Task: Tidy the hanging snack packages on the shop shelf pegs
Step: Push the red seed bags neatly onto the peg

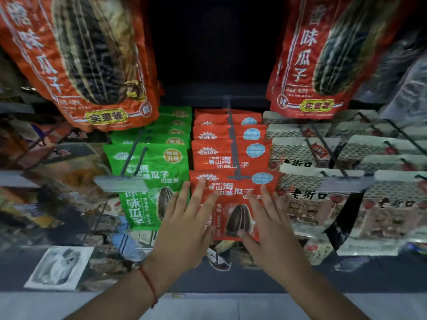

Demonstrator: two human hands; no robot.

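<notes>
The front red packet (233, 204) hangs upright on the middle peg (233, 146); the left hand (184, 227) and right hand (268, 225) lie flat-fingered on its two sides, gripping nothing; contact seems light, though blur obscures it; both hands are equally near.

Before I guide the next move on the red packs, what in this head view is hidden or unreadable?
- Front red pack: both side edges covered by the left hand and right hand.
- Red packs behind it: only top strips show, so their count is unclear.
- Peg: its back end is lost in the dark recess.
- Large orange bags: tops cut off by the frame edge.
- Left shelf goods: blurred.
</notes>
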